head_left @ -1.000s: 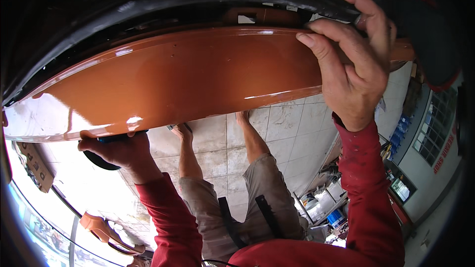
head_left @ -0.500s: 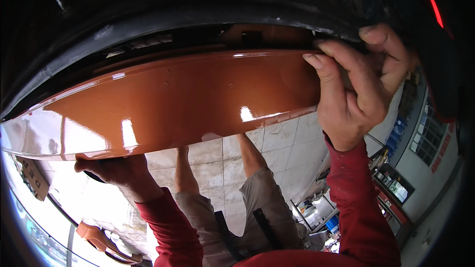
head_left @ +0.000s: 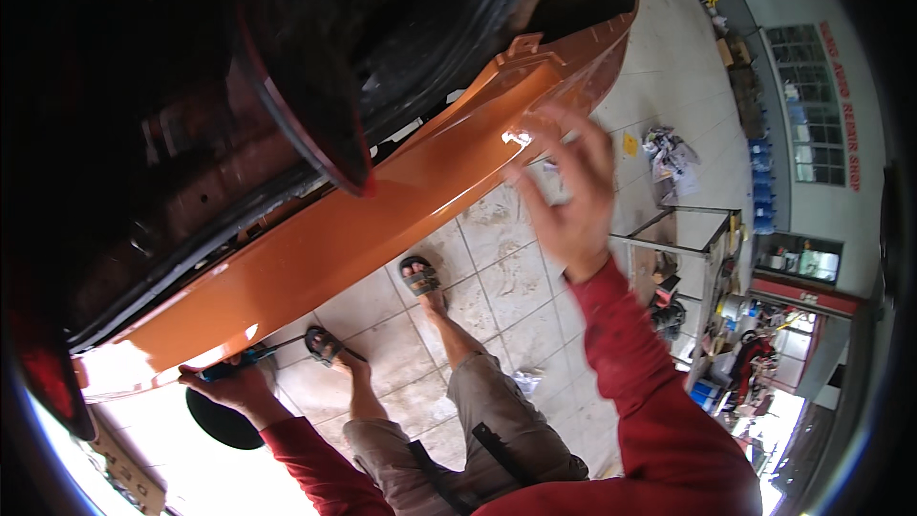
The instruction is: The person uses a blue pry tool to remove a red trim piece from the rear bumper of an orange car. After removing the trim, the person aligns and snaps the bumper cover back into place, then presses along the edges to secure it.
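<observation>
An orange car bumper cover (head_left: 353, 229) runs diagonally across the view, along the dark rear of a car (head_left: 143, 105). Its far right end stands away from the body, with a tab and a dark hollow showing. My left hand (head_left: 234, 392) is closed at the bumper's lower edge near the left end, around a teal-handled tool (head_left: 250, 357) with a thin shaft; its exact kind is unclear. My right hand (head_left: 573, 186) is raised in front of the bumper's right part, fingers apart and slightly blurred, holding nothing. Whether its fingertips touch the bumper, I cannot tell.
A red tail light (head_left: 358, 167) juts out above the bumper. Below my left hand is a black round object (head_left: 222, 420). My sandalled feet stand on the tiled floor (head_left: 506, 229). To the right are a metal frame (head_left: 712, 234), crumpled plastic (head_left: 671, 158) and cluttered shelves.
My right hand has come off the bumper's upper edge and opened. The view has turned to the right, showing the bumper's far end. My left hand stays at the lower edge.
</observation>
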`<state>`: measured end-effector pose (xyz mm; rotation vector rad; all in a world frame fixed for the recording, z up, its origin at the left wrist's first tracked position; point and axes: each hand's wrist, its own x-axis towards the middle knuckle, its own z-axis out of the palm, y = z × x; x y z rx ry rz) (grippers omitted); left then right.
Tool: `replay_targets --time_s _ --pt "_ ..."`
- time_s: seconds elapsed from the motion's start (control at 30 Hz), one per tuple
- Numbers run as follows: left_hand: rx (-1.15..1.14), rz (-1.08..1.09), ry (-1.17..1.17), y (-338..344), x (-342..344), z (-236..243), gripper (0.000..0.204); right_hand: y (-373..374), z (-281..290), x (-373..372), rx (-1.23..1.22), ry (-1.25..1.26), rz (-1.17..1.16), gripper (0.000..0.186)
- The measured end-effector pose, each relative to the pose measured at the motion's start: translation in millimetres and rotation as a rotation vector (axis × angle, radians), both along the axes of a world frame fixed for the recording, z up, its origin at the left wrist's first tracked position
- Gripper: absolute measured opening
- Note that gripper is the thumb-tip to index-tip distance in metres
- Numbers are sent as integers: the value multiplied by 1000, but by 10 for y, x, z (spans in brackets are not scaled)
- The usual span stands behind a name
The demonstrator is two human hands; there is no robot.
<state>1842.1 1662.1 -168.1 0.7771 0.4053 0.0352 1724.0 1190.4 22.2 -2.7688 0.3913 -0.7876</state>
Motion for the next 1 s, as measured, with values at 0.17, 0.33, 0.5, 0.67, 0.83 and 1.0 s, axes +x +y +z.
replay_targets --time_s 0.17,0.33,0.5,0.67,0.83,1.0 --pt "63 -19 63 -235 65 279 40 -1160 184 522 -160 27 123 54" --pt "80 -40 101 -238 122 307 58 -1393 225 781 -123 420 187 65" --pt "108 -63 133 -1 163 207 60 -1394 402 778 -102 340 246 67" --pt "76 -90 105 143 178 6 58 -1469 344 829 -74 286 289 68" --pt "87 -46 185 -54 207 105 60 -1473 243 850 -112 280 251 70" --pt "71 -91 140 93 229 -19 62 -1574 270 950 -57 302 230 72"
